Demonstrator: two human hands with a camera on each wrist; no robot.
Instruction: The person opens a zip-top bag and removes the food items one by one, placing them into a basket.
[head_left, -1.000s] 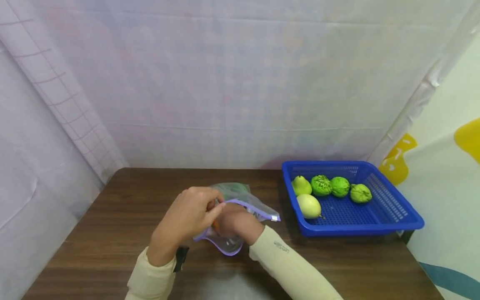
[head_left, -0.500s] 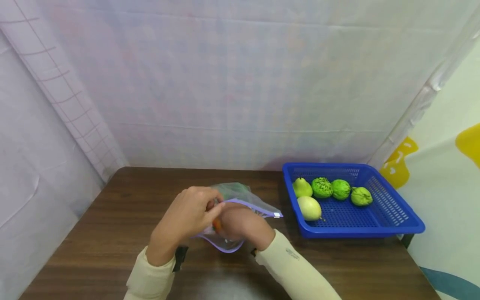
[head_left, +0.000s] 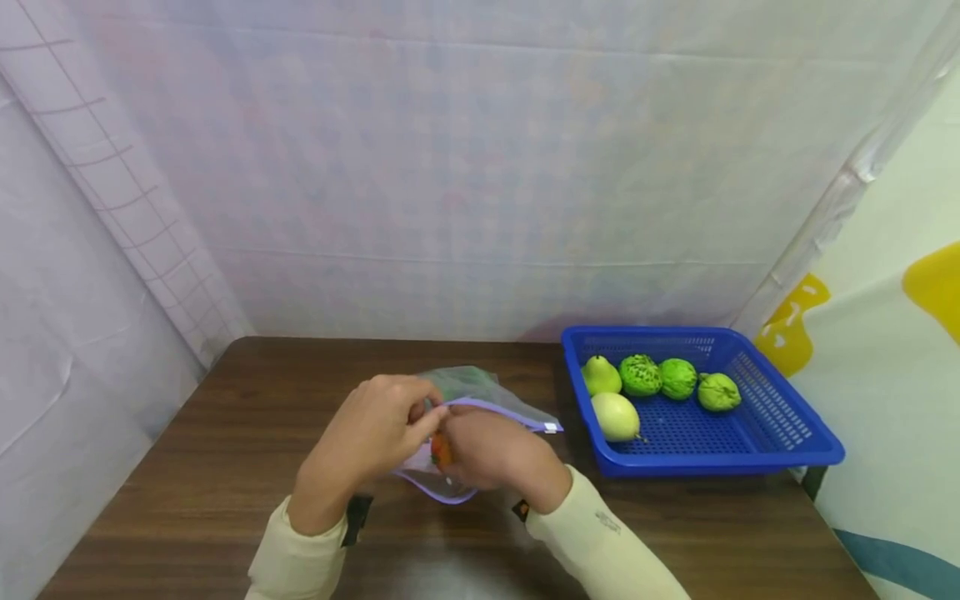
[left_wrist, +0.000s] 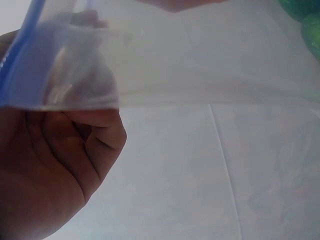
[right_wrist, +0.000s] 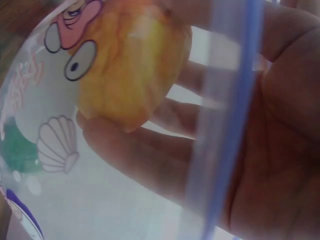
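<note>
Fruit [right_wrist: 135, 70], orange, round — likely firm, hold by sides — right hand [head_left: 506, 450] grips it, left hand [head_left: 375, 433] pinches clear purple-rimmed plastic bag [head_left: 491, 390].

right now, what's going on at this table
A person's left hand pinches the edge of a clear plastic bag. The right hand reaches in through its open mouth, the fingers curled around an orange fruit inside. Something green also shows through the plastic, too unclear to name. Off to the right is a blue basket with five green and pale yellow fruits in it.
</note>
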